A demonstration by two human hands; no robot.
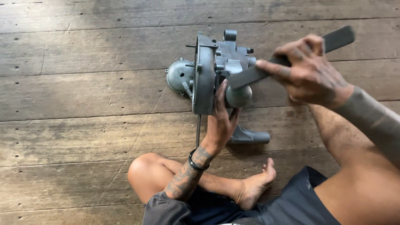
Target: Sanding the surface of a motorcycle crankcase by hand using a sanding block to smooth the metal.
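Fingers of the right hand (310,68) are clenched around a long flat dark bar (291,56), the forefinger stretched along its upper face toward the lower end. The bar slants down from the upper right, its far end sticking out past the knuckles, its near end meeting the grey metal engine casing (212,75) just above a rounded boss on the casing's side. Fingers of the left hand (221,118) are wrapped against the casing from below, fingertips pressed up beside that boss, gripping and steadying the part. A dark band sits on the left wrist, and the forearm below it is tattooed.

The casing stands on edge on the wooden plank floor (83,96), its broad flat rim facing left, with a round domed cover (179,75) lying just behind it on the left. A thin metal rod (198,131) drops from the casing's lower edge toward the floor, and a grey angled arm (250,135) of the casting rests on the planks to the right of the left hand.

Nearer the camera the person sits cross-legged in dark shorts, a bare foot (256,183) and a bent knee (143,171) showing
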